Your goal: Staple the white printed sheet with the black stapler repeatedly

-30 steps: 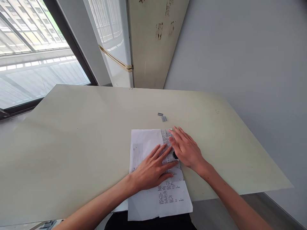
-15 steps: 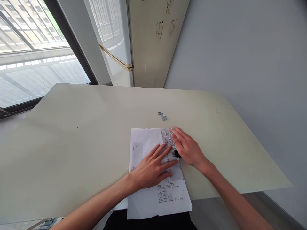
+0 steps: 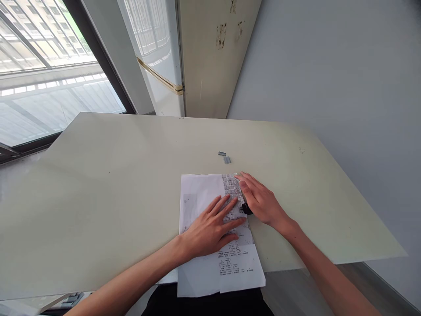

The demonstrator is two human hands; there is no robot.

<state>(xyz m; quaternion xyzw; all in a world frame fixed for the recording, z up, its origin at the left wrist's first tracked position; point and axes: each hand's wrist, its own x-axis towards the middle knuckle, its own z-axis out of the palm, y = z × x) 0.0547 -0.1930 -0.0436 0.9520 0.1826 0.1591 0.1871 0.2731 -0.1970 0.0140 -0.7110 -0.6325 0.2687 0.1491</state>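
Printed sheets of paper [image 3: 197, 281] lie at the front of the table and hang a little over its edge. My left hand [image 3: 212, 230] rests flat on them, fingers spread. A small black stapler [image 3: 246, 209] sits at the right edge of the sheets, its metal tip over the paper; the rest is hidden under my right hand [image 3: 261, 199]. That hand has its fingers stretched out toward the paper's top right corner, the palm over the stapler. Beyond the sheets lie two short grey staple strips [image 3: 227, 160].
The pale table [image 3: 131, 184] spreads wide on both sides. Behind it stands a fridge [image 3: 210, 79] with a gold-coloured handle, a window is at the left, and a grey wall [image 3: 329, 66] runs along the right.
The whole view has shifted slightly. Both hands keep nearly the same places on the paper, and the stapler stays at its right edge.
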